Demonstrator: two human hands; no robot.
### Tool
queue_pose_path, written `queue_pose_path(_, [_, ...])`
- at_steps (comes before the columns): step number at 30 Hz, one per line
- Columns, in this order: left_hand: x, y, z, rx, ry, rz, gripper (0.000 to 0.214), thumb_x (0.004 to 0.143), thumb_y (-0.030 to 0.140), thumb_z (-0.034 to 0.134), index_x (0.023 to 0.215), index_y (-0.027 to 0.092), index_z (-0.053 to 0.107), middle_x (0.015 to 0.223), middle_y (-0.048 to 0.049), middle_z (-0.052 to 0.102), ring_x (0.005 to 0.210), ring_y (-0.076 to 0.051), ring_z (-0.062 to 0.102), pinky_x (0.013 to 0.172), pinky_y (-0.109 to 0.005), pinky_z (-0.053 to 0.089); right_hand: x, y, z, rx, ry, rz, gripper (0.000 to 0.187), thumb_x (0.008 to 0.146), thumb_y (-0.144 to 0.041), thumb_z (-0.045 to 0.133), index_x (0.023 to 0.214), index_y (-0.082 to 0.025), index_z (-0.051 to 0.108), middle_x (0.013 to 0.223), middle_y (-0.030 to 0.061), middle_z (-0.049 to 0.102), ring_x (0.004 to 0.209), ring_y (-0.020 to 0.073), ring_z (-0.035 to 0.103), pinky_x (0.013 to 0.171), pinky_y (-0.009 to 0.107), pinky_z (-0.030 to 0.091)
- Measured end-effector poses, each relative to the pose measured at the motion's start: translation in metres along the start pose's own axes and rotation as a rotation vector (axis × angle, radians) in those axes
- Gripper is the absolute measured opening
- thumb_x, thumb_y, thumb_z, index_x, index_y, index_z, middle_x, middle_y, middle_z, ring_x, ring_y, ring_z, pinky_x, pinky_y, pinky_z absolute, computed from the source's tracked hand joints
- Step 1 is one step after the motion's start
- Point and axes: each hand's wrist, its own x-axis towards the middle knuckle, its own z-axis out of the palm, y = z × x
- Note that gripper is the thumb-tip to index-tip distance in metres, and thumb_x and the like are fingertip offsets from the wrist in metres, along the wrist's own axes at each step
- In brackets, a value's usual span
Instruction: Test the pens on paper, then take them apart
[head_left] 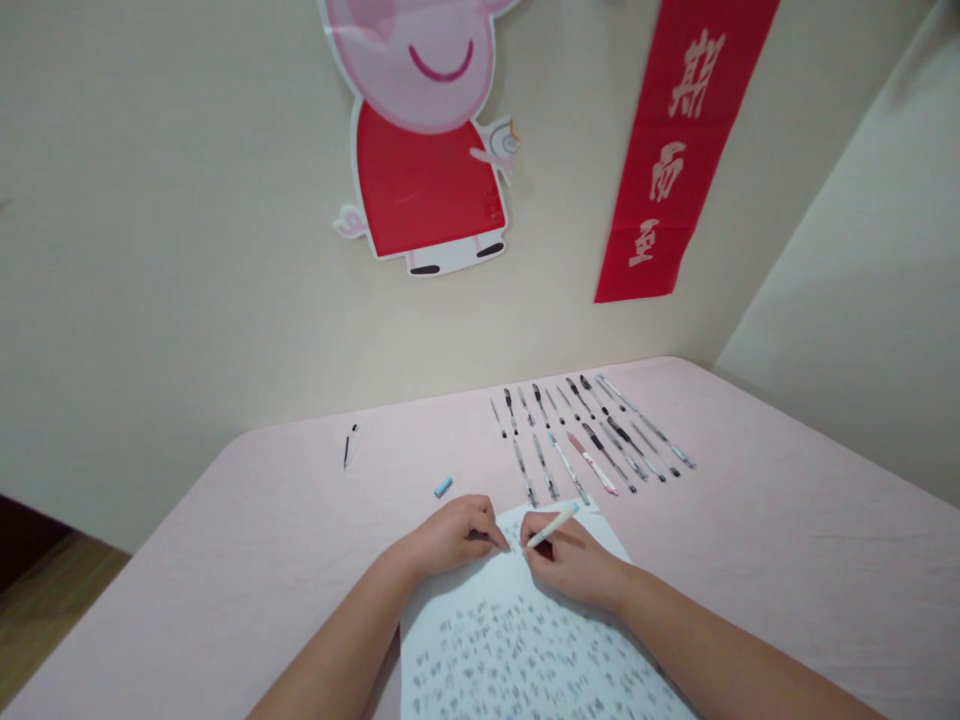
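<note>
R hand (561,556) w/ grip closed on 1 pen (553,525); L hand (456,535) part-open, touching paper (469,588).

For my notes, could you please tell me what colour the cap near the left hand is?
Light blue; the cap shows in the head view.

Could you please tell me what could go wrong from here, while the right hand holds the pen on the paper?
The blue cap lies loose just beyond the left hand; a nudge might roll it away.
The right hand, holding the white pen, rests over the paper and could smear fresh ink.
</note>
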Motion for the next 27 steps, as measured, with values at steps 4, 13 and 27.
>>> queue_pose_path(4, [0.0002,0.0012,-0.0004,-0.002,0.003,-0.013,0.017,0.076,0.019,0.061,0.087,0.024,0.074,0.077,-0.0006,0.053,0.074,-0.011,0.053,0.070,-0.022,0.041,0.0002,-0.0031,-0.0012,-0.003,-0.003,0.001,0.013,0.063,-0.007,0.047,0.066,-0.018,0.053,0.054,-0.0047,0.044,0.053,0.0098,0.040,0.050,0.020,0.027])
queue_pose_path(13, [-0.0004,-0.0016,0.0009,0.020,0.001,0.001,0.017,0.077,0.020,0.061,0.088,0.024,0.073,0.079,-0.0010,0.053,0.076,-0.012,0.053,0.072,-0.023,0.042,0.0003,-0.0001,-0.0012,0.016,-0.011,-0.015,0.013,0.063,-0.007,0.048,0.066,-0.019,0.053,0.056,-0.0045,0.046,0.053,0.0103,0.041,0.050,0.020,0.029])
queue_pose_path(27, [0.0002,0.0001,-0.0001,0.013,0.002,0.003,0.018,0.076,0.018,0.061,0.088,0.023,0.073,0.078,-0.0015,0.054,0.076,-0.012,0.053,0.072,-0.023,0.042,-0.0012,-0.0003,-0.0023,0.029,-0.023,-0.045,0.016,0.060,-0.005,0.046,0.064,-0.018,0.052,0.055,-0.0050,0.045,0.052,0.0096,0.040,0.050,0.020,0.028])
